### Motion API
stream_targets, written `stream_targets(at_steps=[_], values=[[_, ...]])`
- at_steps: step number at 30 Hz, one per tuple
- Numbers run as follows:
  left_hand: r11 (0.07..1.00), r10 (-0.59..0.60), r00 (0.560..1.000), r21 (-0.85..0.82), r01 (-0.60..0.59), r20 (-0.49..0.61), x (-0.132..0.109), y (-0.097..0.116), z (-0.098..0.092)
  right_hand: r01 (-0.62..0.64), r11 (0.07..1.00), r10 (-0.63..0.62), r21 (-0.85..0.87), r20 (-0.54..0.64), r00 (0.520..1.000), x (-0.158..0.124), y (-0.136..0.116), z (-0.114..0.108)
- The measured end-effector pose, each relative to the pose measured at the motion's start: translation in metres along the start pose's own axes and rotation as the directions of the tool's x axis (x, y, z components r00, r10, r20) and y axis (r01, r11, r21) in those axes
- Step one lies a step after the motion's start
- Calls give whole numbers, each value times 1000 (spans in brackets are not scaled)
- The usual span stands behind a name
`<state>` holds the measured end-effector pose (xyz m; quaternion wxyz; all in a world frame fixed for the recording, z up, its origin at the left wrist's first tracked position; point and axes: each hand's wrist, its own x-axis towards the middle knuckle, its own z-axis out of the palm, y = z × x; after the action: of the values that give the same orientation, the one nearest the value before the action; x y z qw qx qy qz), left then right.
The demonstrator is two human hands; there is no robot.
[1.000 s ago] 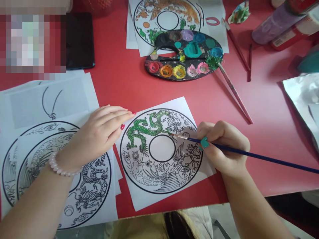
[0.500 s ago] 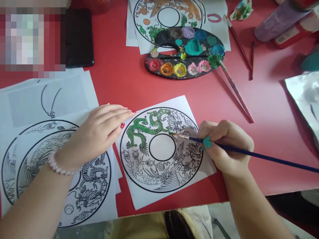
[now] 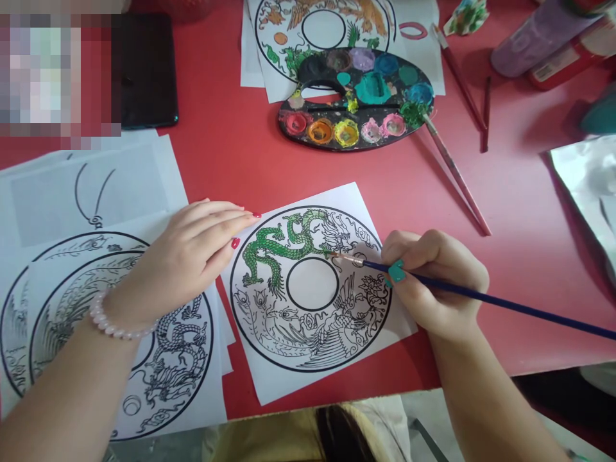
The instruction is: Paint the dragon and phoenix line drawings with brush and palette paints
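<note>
A white paper printed with a ring-shaped dragon and phoenix drawing lies tilted on the red table. Most of the dragon's body is painted green; its head and the phoenix below show only black lines. My right hand pinches a thin dark blue paintbrush, whose tip meets the green body just above the inner circle. My left hand lies flat with fingers stretched out, fingertips at the paper's upper left edge. Its palm and wrist rest over other printed sheets.
A black paint palette with several colours stands beyond the paper, a brush leaning on its right end. Behind it is a partly painted sheet. Two more brushes, paint bottles and crumpled tissue lie right; a dark tablet lies left.
The brush tip has shifted very slightly up and left on the dragon's body, with my right hand. My left hand stays in place. The whole view has drifted a little.
</note>
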<state>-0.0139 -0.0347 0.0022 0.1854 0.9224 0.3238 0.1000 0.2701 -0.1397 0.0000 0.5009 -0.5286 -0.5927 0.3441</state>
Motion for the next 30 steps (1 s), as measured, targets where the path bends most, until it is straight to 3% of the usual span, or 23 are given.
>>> stream_targets(at_steps=[17, 26, 30], values=[[999, 16, 1000, 34, -16, -7, 0, 0, -1, 67, 997, -66, -40, 18, 998, 0, 1, 0], [990, 98, 994, 100, -102, 44, 2, 3, -5, 83, 994, -82, -69, 19, 996, 1, 0, 0], [994, 101, 995, 51, -101, -2, 3, 1, -3, 80, 995, -79, -63, 10, 997, 1, 0, 1]])
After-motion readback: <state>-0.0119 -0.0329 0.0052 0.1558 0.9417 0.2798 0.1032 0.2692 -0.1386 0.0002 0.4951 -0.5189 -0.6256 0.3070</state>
